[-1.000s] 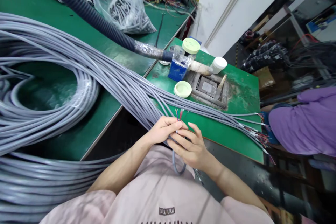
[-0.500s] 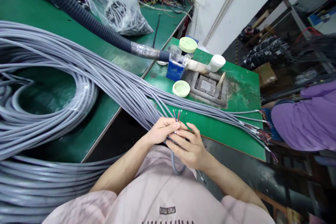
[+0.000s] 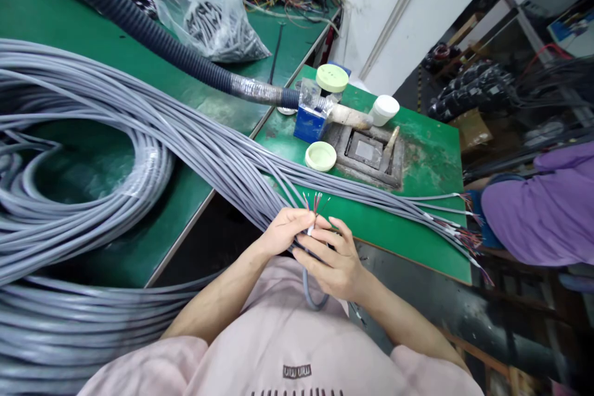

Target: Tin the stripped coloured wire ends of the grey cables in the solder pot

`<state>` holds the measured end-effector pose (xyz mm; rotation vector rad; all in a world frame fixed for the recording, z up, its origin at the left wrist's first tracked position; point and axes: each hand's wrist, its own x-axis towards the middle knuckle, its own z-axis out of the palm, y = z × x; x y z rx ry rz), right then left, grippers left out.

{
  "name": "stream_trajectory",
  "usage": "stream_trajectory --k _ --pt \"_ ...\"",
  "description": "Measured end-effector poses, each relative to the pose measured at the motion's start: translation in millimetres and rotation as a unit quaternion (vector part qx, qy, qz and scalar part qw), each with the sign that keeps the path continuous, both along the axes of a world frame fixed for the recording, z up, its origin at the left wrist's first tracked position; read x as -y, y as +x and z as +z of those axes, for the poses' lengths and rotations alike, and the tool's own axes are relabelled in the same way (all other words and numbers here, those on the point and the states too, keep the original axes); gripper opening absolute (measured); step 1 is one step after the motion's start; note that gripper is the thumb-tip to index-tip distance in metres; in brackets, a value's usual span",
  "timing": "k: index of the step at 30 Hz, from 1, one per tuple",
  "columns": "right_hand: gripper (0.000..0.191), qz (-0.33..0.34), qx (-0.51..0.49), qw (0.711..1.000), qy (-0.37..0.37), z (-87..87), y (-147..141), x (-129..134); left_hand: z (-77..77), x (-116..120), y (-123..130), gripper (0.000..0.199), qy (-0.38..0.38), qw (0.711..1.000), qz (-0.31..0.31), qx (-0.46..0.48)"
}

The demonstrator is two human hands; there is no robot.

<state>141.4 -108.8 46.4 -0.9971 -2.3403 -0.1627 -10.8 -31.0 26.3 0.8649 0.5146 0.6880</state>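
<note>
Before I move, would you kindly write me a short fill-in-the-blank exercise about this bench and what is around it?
The left hand and the right hand hold a slim round cable whose outer sheath is ____. The small square box under the ribbed dark hose is ____. The shallow, round, pale-green lid lies with its hollow side facing ____. The person off to the right wears a ____ top.

Missing words, in order: grey; blue; up; purple.
</note>
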Motion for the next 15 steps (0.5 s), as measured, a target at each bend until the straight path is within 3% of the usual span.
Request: stream_trajectory --k 10,15 --pt "0.026 -0.011 -0.001 1.0 -0.014 -1.8 -1.0 2.0 4.7 1.2 -0.7 0.048 0.041 0.999 0.002 -0.029" --pt "0.027 -0.038 -0.012 0.999 -0.018 9.3 12.2 5.7 7.5 -2.4 4.0 0.054 0.134 0.985 -0.002 -0.108"
